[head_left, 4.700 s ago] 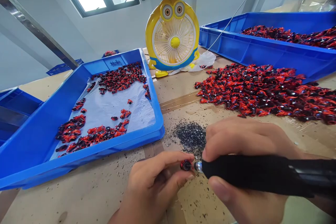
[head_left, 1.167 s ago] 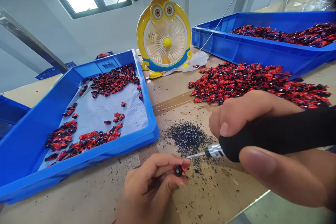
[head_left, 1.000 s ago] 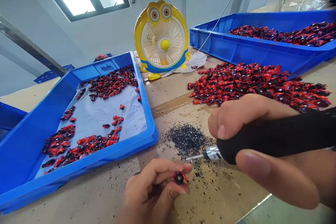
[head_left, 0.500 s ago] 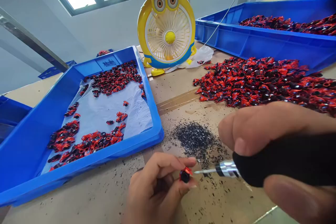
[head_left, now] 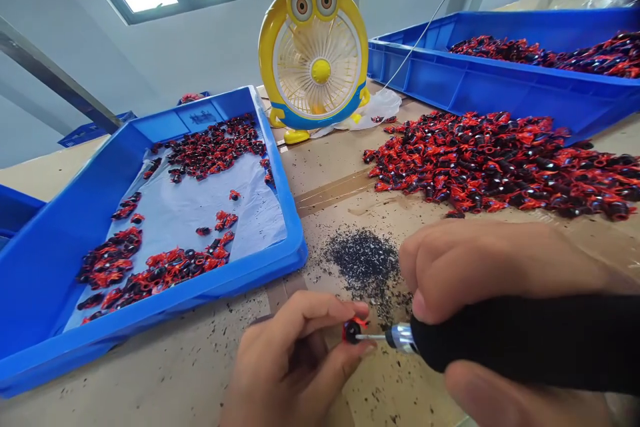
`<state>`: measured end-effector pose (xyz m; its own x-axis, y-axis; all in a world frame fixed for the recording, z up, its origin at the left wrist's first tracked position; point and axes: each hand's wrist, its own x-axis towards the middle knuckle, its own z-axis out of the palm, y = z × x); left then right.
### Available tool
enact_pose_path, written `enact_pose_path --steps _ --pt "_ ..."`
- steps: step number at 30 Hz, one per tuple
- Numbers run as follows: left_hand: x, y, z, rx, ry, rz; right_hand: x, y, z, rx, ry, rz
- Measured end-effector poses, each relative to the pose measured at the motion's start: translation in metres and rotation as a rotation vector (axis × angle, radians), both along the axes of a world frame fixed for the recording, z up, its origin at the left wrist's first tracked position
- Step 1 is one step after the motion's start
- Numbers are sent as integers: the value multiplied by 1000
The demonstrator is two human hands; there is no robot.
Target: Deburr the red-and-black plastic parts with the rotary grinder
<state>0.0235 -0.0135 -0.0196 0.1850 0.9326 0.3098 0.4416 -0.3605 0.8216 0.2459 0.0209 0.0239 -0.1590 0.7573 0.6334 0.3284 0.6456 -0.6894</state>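
Note:
Between the thumb and fingers of my left hand is a small red and black plastic part, its round black end facing right. My right hand is wrapped round the thick black handle of an electric screwdriver. The thin metal bit points left, and its tip meets the black end of the part. Whether the tip has gone into it I cannot tell. Behind the bit a heap of black shavings lies on the brown table.
A blue tray lined with white sheeting holds similar parts at left. A large pile of such parts lies at right, before another blue tray. A yellow cartoon-faced fan stands at the back, its cable running up rightward.
My right hand has brought the screwdriver left, so its tip now reaches the part's black end instead of standing just beside it. My left hand keeps its pinch. The camera view has shifted slightly.

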Motion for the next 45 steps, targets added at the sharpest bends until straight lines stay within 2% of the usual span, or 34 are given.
enact_pose_path --steps 2,4,6,11,14,17,22,24,29,33,36,41,45 --pt "2 0 1 6 8 -17 0 3 -5 7 -15 65" --pt "3 0 2 10 6 -39 3 10 -10 6 -52 249" --pt "3 1 3 26 3 -61 4 17 -12 16 -23 300" --pt "-3 6 6 35 46 -93 8 18 -4 45 80 318" --pt "-6 9 5 26 72 -98 14 18 0 6 41 326" --pt "-8 9 7 65 98 -114 16 19 -5 19 -63 341" --pt "-9 9 10 157 173 -109 2 18 -16 36 -47 215" --pt "-9 9 11 168 195 -98 -3 19 -16 71 -38 225" --pt "-9 9 13 145 177 -77 0 24 -13 48 -33 347" --pt "-8 8 15 118 139 -85 5 25 -11 62 -61 299" --pt "-8 8 16 93 134 -110 0 26 -8 39 -110 323" --pt "-7 10 18 30 66 -95 -11 26 -10 7 36 265" --pt "-6 11 19 2 12 -75 -6 28 -8 18 -13 265"
